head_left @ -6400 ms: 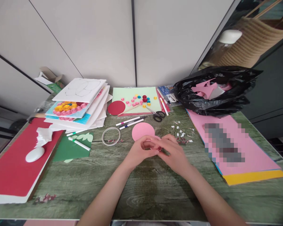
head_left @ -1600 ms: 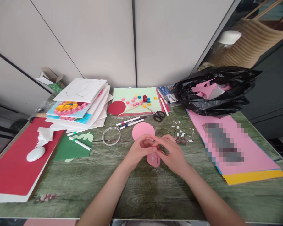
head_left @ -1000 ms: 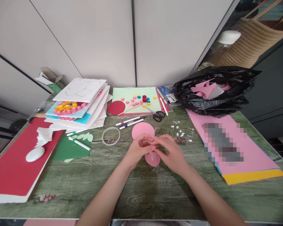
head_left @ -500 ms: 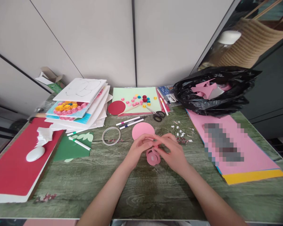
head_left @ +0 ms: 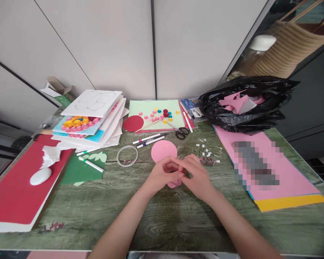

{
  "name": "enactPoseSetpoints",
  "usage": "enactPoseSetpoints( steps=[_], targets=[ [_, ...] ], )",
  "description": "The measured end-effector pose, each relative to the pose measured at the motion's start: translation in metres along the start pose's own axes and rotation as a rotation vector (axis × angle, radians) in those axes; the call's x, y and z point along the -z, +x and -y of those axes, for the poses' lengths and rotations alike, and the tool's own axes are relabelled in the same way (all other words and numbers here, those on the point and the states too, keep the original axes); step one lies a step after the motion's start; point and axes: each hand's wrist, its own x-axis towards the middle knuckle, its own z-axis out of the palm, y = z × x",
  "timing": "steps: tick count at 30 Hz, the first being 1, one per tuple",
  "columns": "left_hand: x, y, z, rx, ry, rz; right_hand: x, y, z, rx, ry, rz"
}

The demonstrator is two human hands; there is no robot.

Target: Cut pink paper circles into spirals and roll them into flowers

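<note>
My left hand (head_left: 162, 175) and my right hand (head_left: 196, 176) meet over the middle of the green wood-grain table (head_left: 156, 219). Both are pinched on a small pink paper spiral (head_left: 173, 183), most of it hidden between the fingers; only its lower edge shows. Just beyond the fingers lies a pink paper circle (head_left: 163, 150) flat on the table.
A tape ring (head_left: 127, 155) and markers (head_left: 148, 140) lie left of the circle, scissors (head_left: 180, 131) behind. A pale green sheet (head_left: 154, 108) carries small paper rosettes. Stacked boards (head_left: 91, 118) and a red board (head_left: 13, 190) sit left; a black bag (head_left: 245, 102) and pink sheets (head_left: 270, 169) right.
The pink spiral hung loose below my fingers half a second ago; now it is gathered up between both hands, which have closed in and dropped slightly.
</note>
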Motion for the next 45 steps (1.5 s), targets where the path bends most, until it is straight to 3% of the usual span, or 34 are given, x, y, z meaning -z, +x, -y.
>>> enactPoseSetpoints(
  steps=[9,15,24,35,45],
  targets=[
    [0.0075,0.0017,-0.0026,-0.021,-0.090,-0.090,0.0025,0.0004,-0.0012,-0.050,0.076,0.033],
    [0.0078,0.0017,-0.0033,-0.069,-0.011,-0.092,0.0019,-0.0002,-0.0016,-0.052,0.039,0.113],
    [0.0043,-0.0004,-0.0044,-0.080,0.014,-0.027,-0.0003,0.0001,-0.0044,-0.100,0.060,-0.037],
    [0.0008,-0.0010,-0.0011,-0.014,0.033,-0.008,-0.0018,-0.0007,-0.0021,0.009,-0.031,-0.027],
    [0.0086,0.0019,-0.0027,-0.039,-0.059,-0.115,0.0039,0.0003,-0.0020,-0.027,0.044,0.006]
  ],
)
